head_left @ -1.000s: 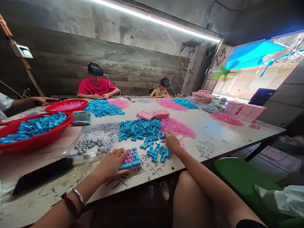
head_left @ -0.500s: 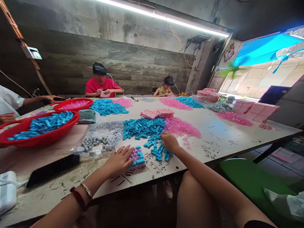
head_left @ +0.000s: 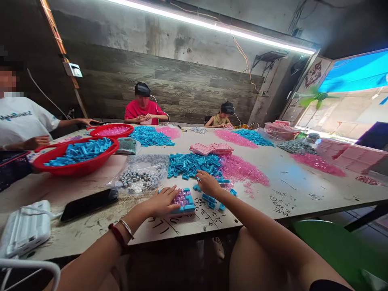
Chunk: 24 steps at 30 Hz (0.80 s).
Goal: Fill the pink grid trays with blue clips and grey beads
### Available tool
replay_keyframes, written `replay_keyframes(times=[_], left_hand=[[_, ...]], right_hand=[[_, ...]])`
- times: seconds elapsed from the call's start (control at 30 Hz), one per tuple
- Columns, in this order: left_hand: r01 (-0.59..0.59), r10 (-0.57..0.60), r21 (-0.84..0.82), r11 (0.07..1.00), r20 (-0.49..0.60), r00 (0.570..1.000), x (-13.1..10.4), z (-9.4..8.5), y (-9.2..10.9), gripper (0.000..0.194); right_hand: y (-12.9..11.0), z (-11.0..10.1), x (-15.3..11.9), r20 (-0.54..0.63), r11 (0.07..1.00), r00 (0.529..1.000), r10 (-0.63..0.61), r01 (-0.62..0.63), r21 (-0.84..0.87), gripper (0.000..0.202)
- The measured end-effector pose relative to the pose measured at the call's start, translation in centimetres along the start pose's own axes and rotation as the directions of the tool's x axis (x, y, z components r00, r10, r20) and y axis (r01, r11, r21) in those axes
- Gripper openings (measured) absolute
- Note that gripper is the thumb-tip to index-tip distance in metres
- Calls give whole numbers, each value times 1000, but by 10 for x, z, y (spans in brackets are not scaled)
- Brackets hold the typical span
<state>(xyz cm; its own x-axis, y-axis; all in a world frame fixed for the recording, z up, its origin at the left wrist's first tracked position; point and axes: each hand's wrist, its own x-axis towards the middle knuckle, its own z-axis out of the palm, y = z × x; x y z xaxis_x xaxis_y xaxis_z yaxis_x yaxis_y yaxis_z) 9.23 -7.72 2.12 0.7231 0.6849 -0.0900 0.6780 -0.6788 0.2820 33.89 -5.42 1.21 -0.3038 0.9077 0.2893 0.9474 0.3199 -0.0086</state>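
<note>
My left hand (head_left: pixel 163 202) lies with fingers apart over the left part of a small board (head_left: pixel 188 202) set with blue blocks and clear pink pieces. My right hand (head_left: pixel 208 184) reaches to the near edge of the blue block pile (head_left: pixel 194 162), its fingertips among the blocks; whether it grips one is hidden. Several loose blue blocks (head_left: pixel 209 200) lie under and beside my right hand. A heap of clear pink pieces (head_left: pixel 242 169) spreads to the right of the blue pile. Pink boards (head_left: pixel 211 148) lie behind the pile.
Left are a red basket (head_left: pixel 75 170) of blue blocks, a phone (head_left: pixel 89 205), a white power bank (head_left: pixel 27 228) and a clear bag of beads (head_left: pixel 141 173). Pink board stacks (head_left: pixel 351 155) stand at right. Three people sit around the table. A green stool (head_left: pixel 336 246) is at lower right.
The view has turned left, bringing more of the left person and the power bank into sight. My right hand has moved left along the loose blue blocks. My left hand remains on the board.
</note>
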Motion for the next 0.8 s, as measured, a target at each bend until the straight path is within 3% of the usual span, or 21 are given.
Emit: replay_keyframes(times=[0.13,0.27,0.37,0.43,0.6,0.7,0.8], left_hand=[[-53,50,-257,965,-17,999,-16,-22,-17,64],[-29,-64,-438,898,-197,978,-32,-41,-48,38],[110,-248,-358,927,-368,896,-38,-46,-75,34],[218,-315,-273,937,-394,864,-38,-43,-93,34],[245,-244,-30,969,-256,935,-23,-23,-117,40],[224,-202,58,973,-256,945,-12,-16,-117,38],[212,-195,23,977,-302,933,-7,-12,-116,36]], right_hand=[[-7,-1,9,5,1000,1000,-28,28,-4,31],[-7,-8,22,-45,996,996,-77,75,-54,32],[2,-13,34,-68,996,996,-58,53,-72,33],[12,-14,41,-82,999,996,23,-27,-47,34],[38,-10,37,-121,966,958,259,-259,17,37],[44,-4,30,-114,957,951,287,-290,-5,40],[44,1,32,-88,964,961,264,-266,-17,44]])
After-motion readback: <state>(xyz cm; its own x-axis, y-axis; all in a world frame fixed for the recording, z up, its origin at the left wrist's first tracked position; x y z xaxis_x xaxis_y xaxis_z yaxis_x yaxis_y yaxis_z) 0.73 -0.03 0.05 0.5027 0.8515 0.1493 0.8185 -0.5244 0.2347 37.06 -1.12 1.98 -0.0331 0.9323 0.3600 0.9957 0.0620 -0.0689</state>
